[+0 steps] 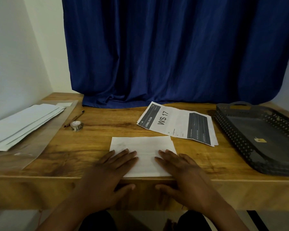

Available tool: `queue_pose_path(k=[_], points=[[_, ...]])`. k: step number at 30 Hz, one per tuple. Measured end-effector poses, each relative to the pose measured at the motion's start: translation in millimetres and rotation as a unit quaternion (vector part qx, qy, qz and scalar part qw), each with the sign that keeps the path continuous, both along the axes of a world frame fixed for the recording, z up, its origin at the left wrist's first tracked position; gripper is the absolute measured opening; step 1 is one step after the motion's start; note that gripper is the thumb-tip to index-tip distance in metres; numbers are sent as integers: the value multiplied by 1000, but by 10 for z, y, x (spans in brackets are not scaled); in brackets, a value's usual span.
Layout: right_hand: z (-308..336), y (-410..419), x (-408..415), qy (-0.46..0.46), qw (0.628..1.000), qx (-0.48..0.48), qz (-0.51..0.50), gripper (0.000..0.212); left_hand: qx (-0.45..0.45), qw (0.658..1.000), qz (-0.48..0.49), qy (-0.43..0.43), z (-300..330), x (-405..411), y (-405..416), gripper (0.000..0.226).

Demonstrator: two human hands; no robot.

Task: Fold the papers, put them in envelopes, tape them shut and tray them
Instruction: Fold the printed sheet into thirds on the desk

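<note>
A folded white paper (143, 147) lies at the table's front edge, blank side up. My left hand (107, 170) rests flat on its left part and my right hand (180, 169) flat on its right part, fingers spread, thumbs hanging over the table edge. Neither hand grips anything. A stack of printed sheets (177, 122) marked "WS 17" lies behind the folded paper to the right. White envelopes (23, 122) are piled at the left. A small tape roll (76, 125) stands near them. The dark perforated tray (257, 137) sits at the right, with only a small yellow sticker inside.
A pen (74, 118) lies beside the tape roll. A clear plastic sleeve (32, 147) lies under the envelopes. A blue curtain (173, 55) hangs behind the wooden table (107, 124), its hem resting on the back edge. A white wall stands at the left.
</note>
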State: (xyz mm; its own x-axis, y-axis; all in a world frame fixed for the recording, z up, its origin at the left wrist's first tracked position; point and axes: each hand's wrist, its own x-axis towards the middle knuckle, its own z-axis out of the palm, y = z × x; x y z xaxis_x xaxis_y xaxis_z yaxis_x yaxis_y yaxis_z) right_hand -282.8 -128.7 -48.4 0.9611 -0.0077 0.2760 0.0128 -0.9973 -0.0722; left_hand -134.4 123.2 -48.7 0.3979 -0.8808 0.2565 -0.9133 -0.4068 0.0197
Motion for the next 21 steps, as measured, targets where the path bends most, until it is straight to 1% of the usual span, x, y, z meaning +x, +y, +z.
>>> queue_pose_path(k=[2, 3, 6, 9, 12, 14, 16, 18, 20, 21], points=[[-35, -2, -44, -5, 1000, 1, 0, 72, -36, 999, -17, -8, -43, -16, 56, 64], [-44, -8, -55, -9, 1000, 11, 0, 70, -62, 998, -24, 3, -53, -19, 80, 60], [-35, -39, -60, -15, 999, 52, 2, 69, -130, 987, -35, 85, -14, -18, 130, 49], [39, -99, -34, -15, 993, 113, 15, 67, -174, 973, -42, 148, 54, 6, 146, 41], [124, -153, 5, -15, 983, 180, 35, 59, -211, 953, -21, 217, 132, 53, 148, 35], [168, -171, 25, -16, 968, 249, 39, 53, -226, 942, -9, 248, 171, 95, 131, 34], [221, -191, 56, -29, 941, 337, 28, 44, -244, 928, 2, 280, 222, 146, 100, 40], [283, -209, 117, -61, 912, 406, 19, 37, -271, 914, 19, 303, 287, 224, 59, 42], [330, -217, 201, -97, 886, 453, -3, 39, -303, 894, 43, 329, 343, 309, 5, 43], [331, -224, 250, -110, 874, 473, -14, 44, -315, 885, 54, 340, 359, 347, -30, 45]])
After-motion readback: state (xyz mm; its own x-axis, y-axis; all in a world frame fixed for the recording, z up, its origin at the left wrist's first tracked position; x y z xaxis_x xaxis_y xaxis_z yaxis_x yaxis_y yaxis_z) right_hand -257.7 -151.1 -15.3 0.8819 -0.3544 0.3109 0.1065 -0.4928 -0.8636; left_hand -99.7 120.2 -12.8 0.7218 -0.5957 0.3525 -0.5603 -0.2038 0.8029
